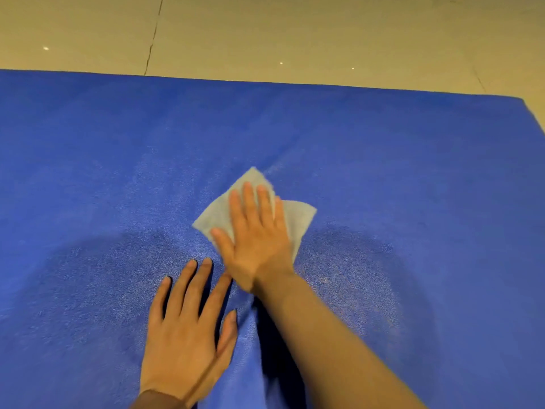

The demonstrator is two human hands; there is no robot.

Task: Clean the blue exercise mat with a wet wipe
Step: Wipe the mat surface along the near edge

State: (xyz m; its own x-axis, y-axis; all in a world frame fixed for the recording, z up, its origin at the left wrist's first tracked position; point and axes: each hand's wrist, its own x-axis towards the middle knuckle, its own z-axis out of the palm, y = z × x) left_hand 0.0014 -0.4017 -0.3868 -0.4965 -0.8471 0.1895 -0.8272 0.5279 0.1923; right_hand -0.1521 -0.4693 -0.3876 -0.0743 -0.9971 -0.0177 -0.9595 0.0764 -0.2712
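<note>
The blue exercise mat (413,160) fills most of the view, lying flat on the floor. A pale, square wet wipe (298,219) lies spread on the mat near its middle. My right hand (256,234) presses flat on the wipe with straight fingers, covering its centre. My left hand (185,329) rests flat on the mat just below and left of the right hand, fingers spread, holding nothing. Lighter, shiny streaks show on the mat around the wipe, and darker patches lie to either side of the hands.
Beige tiled floor (265,33) runs beyond the mat's far edge, with a dark grout line (153,39). The mat's far right corner (523,99) is in view. Nothing else lies on the mat.
</note>
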